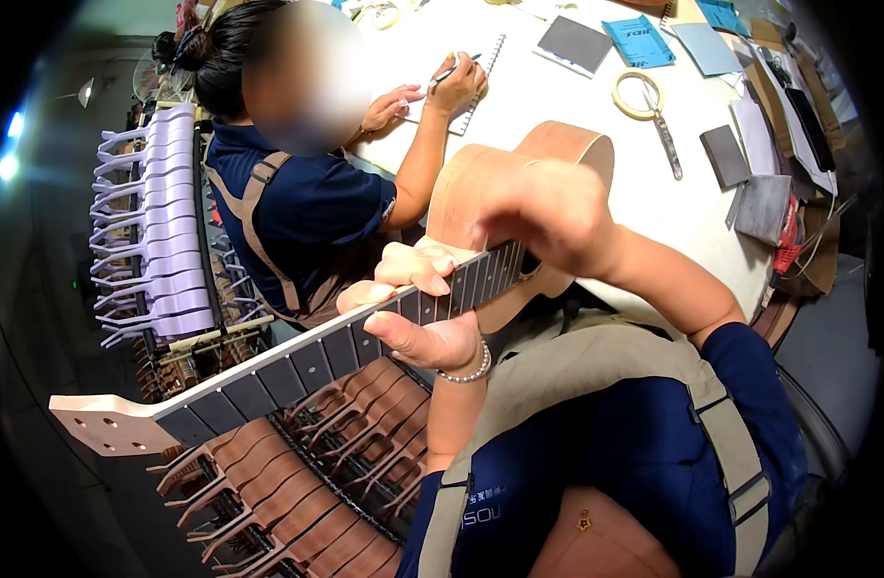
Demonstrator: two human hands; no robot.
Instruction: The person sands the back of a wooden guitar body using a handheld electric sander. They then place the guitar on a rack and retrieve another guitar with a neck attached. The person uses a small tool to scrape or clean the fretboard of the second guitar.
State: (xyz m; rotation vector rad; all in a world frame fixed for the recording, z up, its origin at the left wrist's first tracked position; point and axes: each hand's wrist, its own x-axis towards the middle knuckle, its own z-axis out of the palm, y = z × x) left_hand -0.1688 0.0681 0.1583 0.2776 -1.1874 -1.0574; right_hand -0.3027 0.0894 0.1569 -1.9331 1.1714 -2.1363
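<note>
An unfinished ukulele (pixel 461 197) of pale bare wood lies slantwise before me, its body at the upper right. The headstock (pixel 110 424), with several small holes, points to the lower left. My left hand (pixel 418 308) wraps round the neck, thumb on the near side and fingertips at the dark fretboard (pixel 288 376). A beaded bracelet (pixel 466 366) circles that wrist. Over the body end of the fretboard is my right hand (pixel 548 212), curled and smeared by motion. Its fingers are pinched near the fretboard's far edge; whatever is in them is too blurred to name.
A person (pixel 307 193) at the left writes in a spiral notebook (pixel 481 87) on the white table (pixel 558 96). Tape (pixel 638 94), a knife-like tool (pixel 667 144) and sanding pads (pixel 765 207) lie to the right. Racks of purple (pixel 177 212) and brown (pixel 298 491) parts stand at left and below.
</note>
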